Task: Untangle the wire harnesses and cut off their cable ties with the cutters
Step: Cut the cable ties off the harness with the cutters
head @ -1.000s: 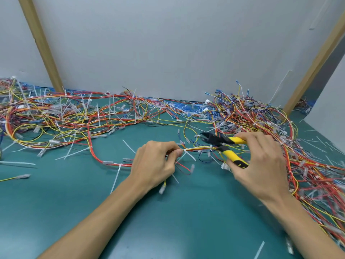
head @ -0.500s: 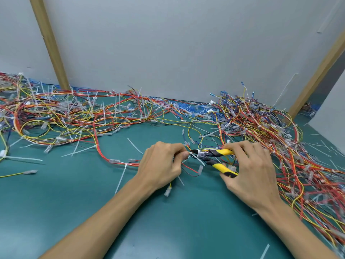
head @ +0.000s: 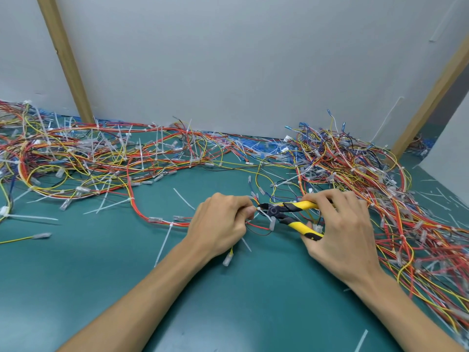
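Observation:
My left hand pinches a thin bundle of red and yellow wires at the middle of the green mat. A white cable tie sits on that bundle right beside my fingertips. My right hand grips the yellow-and-black cutters by their handles. The black jaws point left and touch the cable tie. A wire end with a clear connector hangs below my left hand.
Tangled red, yellow and blue harnesses fill the mat's far left, and another heap runs down the right side. Cut white ties lie scattered on the green mat. A white wall with wooden posts closes the back.
My right hand has brought the cutters leftward, from well clear of my left hand until the jaws meet the cable tie at my left fingertips. My left hand kept its pinch.

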`<state>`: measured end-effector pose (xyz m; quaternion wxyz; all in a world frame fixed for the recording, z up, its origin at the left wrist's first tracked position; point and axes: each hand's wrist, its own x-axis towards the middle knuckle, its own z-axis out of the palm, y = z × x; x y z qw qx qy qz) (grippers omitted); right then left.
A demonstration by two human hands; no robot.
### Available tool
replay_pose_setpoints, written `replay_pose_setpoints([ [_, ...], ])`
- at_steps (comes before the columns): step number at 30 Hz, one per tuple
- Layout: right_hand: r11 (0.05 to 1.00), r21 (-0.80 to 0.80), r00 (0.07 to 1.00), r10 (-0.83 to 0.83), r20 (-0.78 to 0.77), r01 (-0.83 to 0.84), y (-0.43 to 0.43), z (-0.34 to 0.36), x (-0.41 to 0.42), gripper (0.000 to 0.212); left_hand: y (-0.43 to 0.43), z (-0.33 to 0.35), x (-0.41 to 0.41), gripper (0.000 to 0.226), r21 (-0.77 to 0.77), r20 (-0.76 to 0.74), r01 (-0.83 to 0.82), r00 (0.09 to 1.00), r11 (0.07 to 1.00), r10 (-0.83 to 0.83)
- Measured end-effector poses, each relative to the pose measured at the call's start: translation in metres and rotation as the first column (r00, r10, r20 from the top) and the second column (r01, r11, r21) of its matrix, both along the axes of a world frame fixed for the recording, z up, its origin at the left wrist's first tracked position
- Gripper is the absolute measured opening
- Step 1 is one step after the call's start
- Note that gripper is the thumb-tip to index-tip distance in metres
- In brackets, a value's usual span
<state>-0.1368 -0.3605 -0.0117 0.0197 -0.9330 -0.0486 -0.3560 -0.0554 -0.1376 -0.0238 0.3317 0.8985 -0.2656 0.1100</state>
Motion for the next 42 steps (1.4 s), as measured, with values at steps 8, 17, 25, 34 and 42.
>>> replay_pose_setpoints([
  [8, 1.0, -0.024, 1.0, 0.015, 0.028, -0.014, -0.002, 0.001, 0.001, 0.052, 0.0, 0.001, 0.0, 0.017, -0.011, -0.018, 0.003, 1.0, 1.0, -0.003],
  [17, 0.998, -0.055, 0.999, 0.021, 0.044, -0.019, 0.0, 0.002, 0.0, 0.054, 0.001, 0.0, 0.001, 0.018, -0.01, -0.031, 0.015, 0.999, 1.0, -0.015],
  [25, 1.0, -0.029, 0.999, -0.013, -0.041, 0.011, -0.001, 0.002, -0.001, 0.046, 0.003, 0.002, -0.001, 0.018, -0.04, -0.023, 0.081, 0.996, 0.996, -0.082],
  [34, 0.992, -0.048, 0.985, -0.12, -0.127, 0.115, 0.007, 0.004, -0.009, 0.038, 0.004, 0.002, -0.001, 0.021, -0.055, -0.017, 0.109, 0.994, 0.993, -0.11],
  [42, 0.984, -0.084, 0.944, -0.176, -0.278, 0.159, 0.009, 0.007, -0.012, 0.035, 0.005, 0.002, 0.004, 0.025, -0.103, -0.094, 0.14, 0.984, 0.985, -0.15],
])
